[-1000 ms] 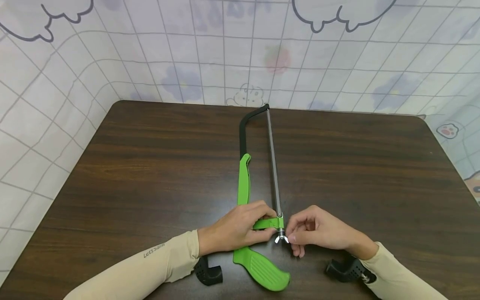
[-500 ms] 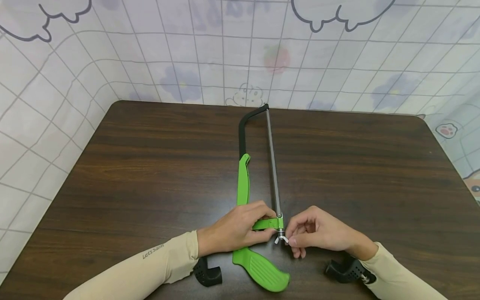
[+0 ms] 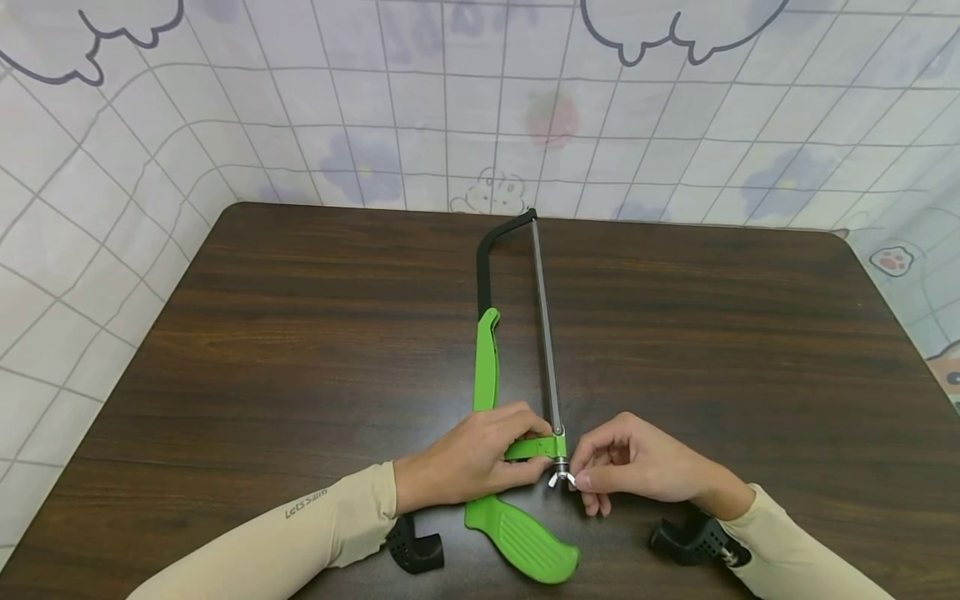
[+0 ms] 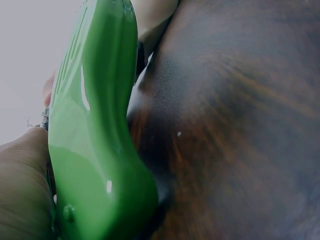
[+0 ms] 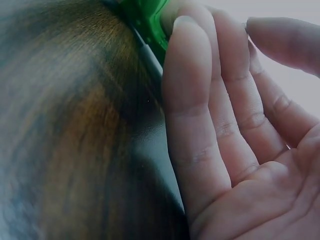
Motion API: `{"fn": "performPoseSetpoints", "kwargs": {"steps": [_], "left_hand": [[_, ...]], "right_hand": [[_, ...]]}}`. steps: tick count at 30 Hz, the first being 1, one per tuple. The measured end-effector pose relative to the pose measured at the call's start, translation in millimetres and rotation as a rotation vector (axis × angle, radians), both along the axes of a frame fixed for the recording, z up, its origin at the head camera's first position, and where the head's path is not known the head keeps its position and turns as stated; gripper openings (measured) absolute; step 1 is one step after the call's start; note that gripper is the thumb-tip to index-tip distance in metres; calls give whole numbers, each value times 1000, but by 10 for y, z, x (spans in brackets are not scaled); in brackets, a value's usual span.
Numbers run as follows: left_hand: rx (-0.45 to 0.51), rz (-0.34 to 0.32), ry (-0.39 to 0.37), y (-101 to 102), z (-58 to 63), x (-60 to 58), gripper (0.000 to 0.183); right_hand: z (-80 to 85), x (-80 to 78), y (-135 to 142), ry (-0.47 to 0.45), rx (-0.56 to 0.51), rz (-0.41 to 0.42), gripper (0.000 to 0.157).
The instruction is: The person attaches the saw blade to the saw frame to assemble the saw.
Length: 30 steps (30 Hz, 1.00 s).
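A hacksaw (image 3: 487, 358) with a green and black frame lies on the table, its thin metal blade (image 3: 546, 325) on the right side. My left hand (image 3: 480, 454) grips the short green arm (image 3: 528, 448) near the handle, thumb on the near side and fingers on the far side. In the left wrist view, the green handle (image 4: 95, 130) fills much of the picture. A silver wing nut (image 3: 561, 479) sits at the blade's near end. My right hand (image 3: 637, 462) pinches one wing of it with thumb and fingers; the fingertips partly hide that wing.
The dark wood table (image 3: 300, 333) spreads around the saw. A wall covering (image 3: 420, 108) with a grid print hangs behind its far edge. Black wrist devices (image 3: 415, 546) sit under both sleeves.
The wing nut's wings have turned slightly between the right fingertips. Both hands and the hacksaw stay in nearly the same place.
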State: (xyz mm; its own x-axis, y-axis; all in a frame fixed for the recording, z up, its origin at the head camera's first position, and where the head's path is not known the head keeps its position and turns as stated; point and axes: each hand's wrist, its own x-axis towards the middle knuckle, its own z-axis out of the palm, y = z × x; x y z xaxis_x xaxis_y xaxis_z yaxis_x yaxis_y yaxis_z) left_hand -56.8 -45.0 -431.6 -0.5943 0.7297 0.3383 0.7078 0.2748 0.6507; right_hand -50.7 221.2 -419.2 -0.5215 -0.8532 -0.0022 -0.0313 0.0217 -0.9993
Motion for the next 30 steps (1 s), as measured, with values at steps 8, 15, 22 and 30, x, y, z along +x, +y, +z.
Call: {"fn": "performPoseSetpoints", "kwargs": {"steps": [8, 15, 22, 30], "left_hand": [[4, 0, -1, 3, 11, 1, 19], [4, -1, -5, -2, 19, 11, 18], [13, -10, -27, -12, -40, 25, 18], [25, -13, -22, -14, -36, 5, 19]], "right_hand": [[8, -4, 0, -4, 17, 8, 13], [-9, 3, 3, 11, 19, 6, 13], [-49, 24, -12, 7, 15, 4, 13], [-54, 5, -11, 14, 13, -20, 14]]}}
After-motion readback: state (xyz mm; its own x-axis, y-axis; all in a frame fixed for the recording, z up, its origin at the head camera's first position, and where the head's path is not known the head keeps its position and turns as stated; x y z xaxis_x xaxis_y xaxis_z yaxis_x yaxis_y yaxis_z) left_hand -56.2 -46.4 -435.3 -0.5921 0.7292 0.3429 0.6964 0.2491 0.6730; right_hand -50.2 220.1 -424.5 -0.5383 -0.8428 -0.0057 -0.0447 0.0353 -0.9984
